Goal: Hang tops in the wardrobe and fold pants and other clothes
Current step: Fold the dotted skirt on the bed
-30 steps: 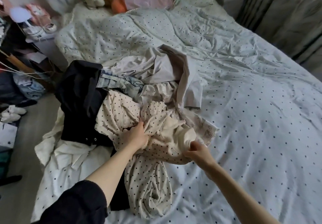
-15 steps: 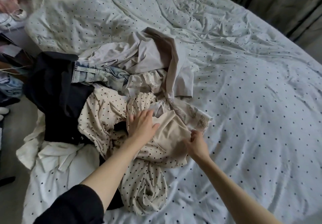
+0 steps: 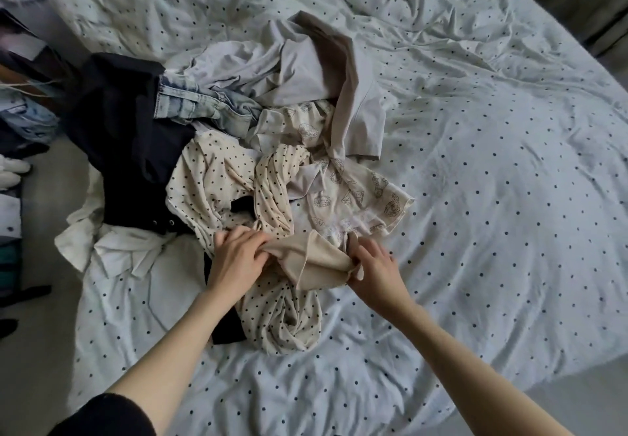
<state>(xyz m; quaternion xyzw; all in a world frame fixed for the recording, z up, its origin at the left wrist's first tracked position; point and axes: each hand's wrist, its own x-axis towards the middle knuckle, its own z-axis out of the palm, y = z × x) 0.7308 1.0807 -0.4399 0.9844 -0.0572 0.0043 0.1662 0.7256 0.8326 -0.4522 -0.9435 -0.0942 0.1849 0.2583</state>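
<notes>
A pile of clothes lies on the bed: a cream polka-dot garment (image 3: 217, 184), a plain beige garment (image 3: 312, 264), a pale printed top (image 3: 360, 194), a grey top (image 3: 306, 68), faded jeans (image 3: 200, 102), a black garment (image 3: 129, 136) and a white shirt (image 3: 115, 249). My left hand (image 3: 238, 259) grips the left end of the beige garment. My right hand (image 3: 372, 264) grips its right end. The beige garment is bunched between both hands, over the polka-dot one.
The bed's white duvet with dark dots (image 3: 492, 198) spreads wide to the right and far side. The floor (image 3: 44, 333) runs along the left, with clutter and clothes (image 3: 20, 123) beside the bed.
Both hands have drawn nearer to me and closed on the plain beige garment, pulling it off the pile. The camera has tilted down and moved closer.
</notes>
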